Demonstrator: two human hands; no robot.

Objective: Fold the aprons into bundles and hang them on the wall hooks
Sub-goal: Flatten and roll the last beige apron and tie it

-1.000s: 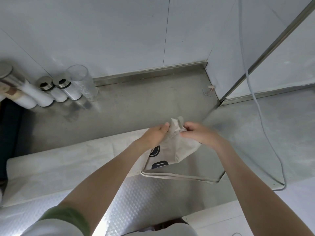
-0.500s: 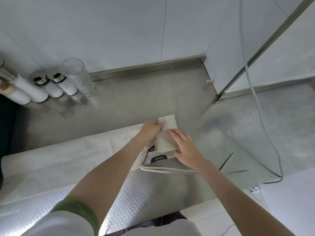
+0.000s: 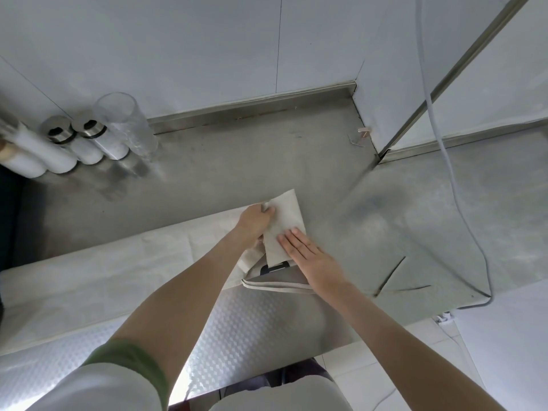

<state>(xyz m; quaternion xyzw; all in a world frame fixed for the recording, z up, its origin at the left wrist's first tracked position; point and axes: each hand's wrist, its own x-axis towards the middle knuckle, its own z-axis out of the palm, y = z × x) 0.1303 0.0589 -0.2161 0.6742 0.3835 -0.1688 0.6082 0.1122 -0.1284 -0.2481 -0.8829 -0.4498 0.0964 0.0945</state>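
White wall panels (image 3: 207,54) are standing behind a grey steel table (image 3: 237,167), and soft light is reflecting from its patterned front edge. White bottles (image 3: 86,146) and a clear glass (image 3: 127,123) are standing at the back left, while a pale cable (image 3: 444,149) is hanging down at the right.

Matt cloth apron (image 3: 284,221), brushed-metal counter (image 3: 237,173)

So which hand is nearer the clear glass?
Left. The left hand pinches the apron, right of the clear glass; the right hand lies flat on it, farther right.
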